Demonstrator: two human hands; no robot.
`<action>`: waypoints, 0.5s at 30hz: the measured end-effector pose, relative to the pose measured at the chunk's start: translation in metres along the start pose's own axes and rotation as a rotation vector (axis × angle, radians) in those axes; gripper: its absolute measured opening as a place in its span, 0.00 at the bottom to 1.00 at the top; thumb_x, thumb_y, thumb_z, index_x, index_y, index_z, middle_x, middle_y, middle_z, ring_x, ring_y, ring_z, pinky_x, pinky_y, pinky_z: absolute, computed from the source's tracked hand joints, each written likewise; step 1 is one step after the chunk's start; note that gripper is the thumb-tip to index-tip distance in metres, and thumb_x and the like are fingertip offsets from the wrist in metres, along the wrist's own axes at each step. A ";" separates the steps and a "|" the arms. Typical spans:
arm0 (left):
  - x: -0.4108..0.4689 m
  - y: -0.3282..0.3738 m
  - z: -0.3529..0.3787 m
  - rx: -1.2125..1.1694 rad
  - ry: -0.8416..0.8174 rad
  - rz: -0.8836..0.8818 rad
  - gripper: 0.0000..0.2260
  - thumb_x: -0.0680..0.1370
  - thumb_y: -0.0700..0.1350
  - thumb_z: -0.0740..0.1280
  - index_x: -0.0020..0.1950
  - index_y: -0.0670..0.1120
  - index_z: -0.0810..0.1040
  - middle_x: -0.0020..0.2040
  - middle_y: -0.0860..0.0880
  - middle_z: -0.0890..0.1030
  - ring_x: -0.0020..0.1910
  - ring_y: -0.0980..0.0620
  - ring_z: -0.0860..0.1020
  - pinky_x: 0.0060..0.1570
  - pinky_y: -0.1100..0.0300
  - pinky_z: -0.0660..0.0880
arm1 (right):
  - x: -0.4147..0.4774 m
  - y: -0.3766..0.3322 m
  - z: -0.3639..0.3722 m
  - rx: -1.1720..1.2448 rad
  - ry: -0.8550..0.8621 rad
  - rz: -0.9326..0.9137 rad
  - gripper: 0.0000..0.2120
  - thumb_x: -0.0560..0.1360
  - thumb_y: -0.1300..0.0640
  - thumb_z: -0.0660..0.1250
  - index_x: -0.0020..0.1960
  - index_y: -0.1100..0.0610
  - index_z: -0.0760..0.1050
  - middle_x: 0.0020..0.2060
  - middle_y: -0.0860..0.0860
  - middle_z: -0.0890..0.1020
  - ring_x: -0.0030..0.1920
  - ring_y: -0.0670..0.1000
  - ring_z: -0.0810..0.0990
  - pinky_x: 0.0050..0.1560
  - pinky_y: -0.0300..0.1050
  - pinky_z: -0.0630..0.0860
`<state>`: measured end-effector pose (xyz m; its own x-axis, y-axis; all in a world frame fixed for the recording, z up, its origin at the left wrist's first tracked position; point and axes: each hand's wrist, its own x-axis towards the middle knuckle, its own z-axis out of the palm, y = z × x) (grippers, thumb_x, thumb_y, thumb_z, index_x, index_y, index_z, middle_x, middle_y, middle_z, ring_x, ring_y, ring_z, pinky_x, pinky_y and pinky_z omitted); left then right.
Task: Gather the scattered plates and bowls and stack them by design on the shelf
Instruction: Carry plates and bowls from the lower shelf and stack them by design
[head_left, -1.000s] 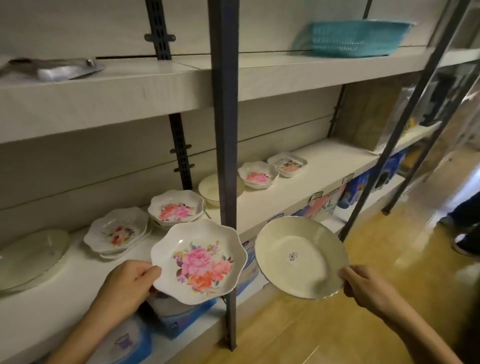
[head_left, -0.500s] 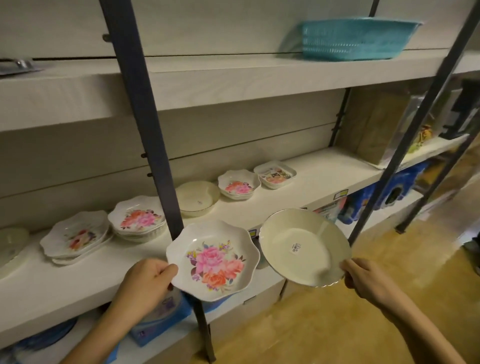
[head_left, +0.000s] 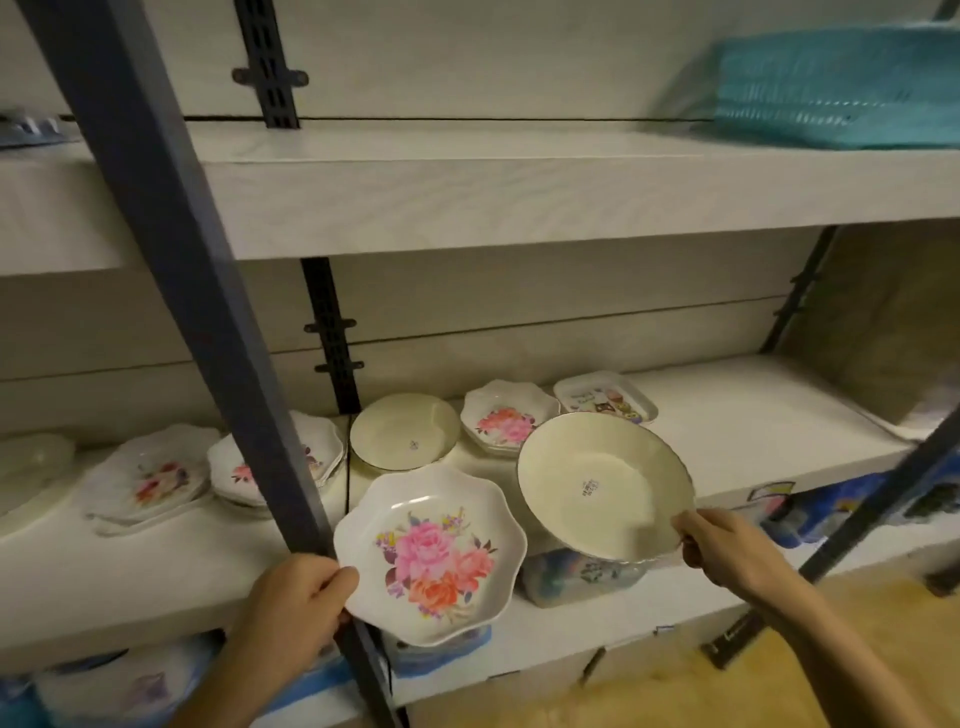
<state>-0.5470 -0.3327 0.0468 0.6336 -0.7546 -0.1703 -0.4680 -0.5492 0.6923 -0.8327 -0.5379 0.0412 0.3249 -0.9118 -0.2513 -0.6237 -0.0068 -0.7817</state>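
Note:
My left hand (head_left: 293, 597) grips the left rim of a scalloped white bowl with pink flowers (head_left: 431, 553), held in front of the middle shelf (head_left: 753, 431). My right hand (head_left: 719, 551) pinches the lower right rim of a plain cream plate (head_left: 602, 483), tilted toward me, with a small sticker in its middle. On the shelf behind stand another cream plate (head_left: 405, 428), a flowered bowl stack (head_left: 511, 421), a small rectangular dish (head_left: 605, 400), and further left two flowered stacks (head_left: 150, 475) (head_left: 239, 470).
A dark metal upright (head_left: 208, 291) slants across the left, in front of the shelf and the flowered stacks. A teal basket (head_left: 836, 83) sits on the upper shelf. Blue packages (head_left: 810, 514) lie on the lower shelf. A clear dish (head_left: 31, 462) rests far left.
I have moved closer to the shelf and the view shifted right. Both hands carried their dishes up and forward, level with the middle shelf's front edge.

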 end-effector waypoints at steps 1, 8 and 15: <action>0.000 0.004 0.001 0.015 0.019 -0.027 0.18 0.77 0.42 0.63 0.26 0.46 0.70 0.24 0.51 0.70 0.25 0.56 0.69 0.28 0.65 0.64 | 0.011 -0.003 -0.001 -0.010 -0.022 -0.007 0.17 0.78 0.58 0.58 0.31 0.58 0.70 0.25 0.51 0.71 0.29 0.50 0.66 0.35 0.46 0.63; -0.001 0.017 0.015 0.016 0.121 -0.173 0.18 0.76 0.41 0.64 0.26 0.48 0.71 0.27 0.51 0.72 0.28 0.58 0.70 0.30 0.68 0.63 | 0.094 -0.044 0.018 -0.048 -0.216 -0.108 0.18 0.77 0.60 0.57 0.29 0.57 0.68 0.25 0.50 0.72 0.27 0.48 0.66 0.30 0.41 0.61; -0.006 0.026 0.016 -0.035 0.239 -0.311 0.13 0.78 0.44 0.62 0.33 0.49 0.71 0.32 0.52 0.75 0.30 0.59 0.72 0.30 0.69 0.66 | 0.157 -0.100 0.093 -0.055 -0.355 -0.194 0.14 0.74 0.55 0.56 0.30 0.55 0.68 0.35 0.56 0.74 0.31 0.50 0.67 0.32 0.42 0.62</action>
<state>-0.5728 -0.3484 0.0545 0.8696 -0.4468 -0.2102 -0.2123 -0.7227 0.6577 -0.6535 -0.6419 0.0271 0.6591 -0.6933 -0.2914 -0.5610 -0.1952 -0.8045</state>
